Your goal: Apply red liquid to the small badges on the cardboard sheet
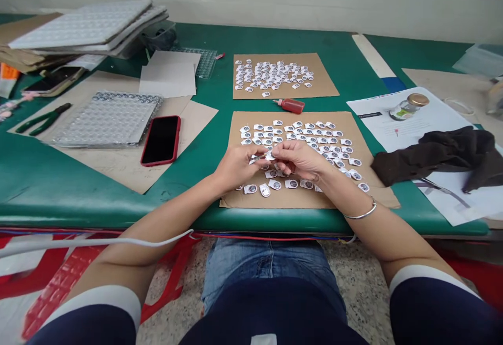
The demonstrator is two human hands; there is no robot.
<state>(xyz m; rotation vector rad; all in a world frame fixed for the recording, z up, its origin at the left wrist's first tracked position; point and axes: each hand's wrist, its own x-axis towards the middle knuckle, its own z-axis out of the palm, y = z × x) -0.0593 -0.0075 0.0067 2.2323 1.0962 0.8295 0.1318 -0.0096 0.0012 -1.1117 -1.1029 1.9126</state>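
Observation:
Above the near cardboard sheet (231, 198), my two hands meet with their fingertips close together. A small white tag with a round dark print (269, 154) is pinched in the fingers of my right hand (302, 160). My left hand (238, 165) is closed at the fingertips beside it, around a thin greyish thing (258, 159) too small to name. Below and around both hands lie several rows of similar white tags (291, 183). Just beyond this sheet is a small red squeeze bottle (291, 105) with a pointed tip, lying on its side.
A second cardboard sheet (322, 83) behind bears more tags. On the left are a red-cased phone (161, 140), clear-wrapped trays (106, 119), green-handled pliers (45, 119) and stacked white panels (90, 25). To the right lie a dark cloth (444, 153) and a glass jar (408, 107) on paper.

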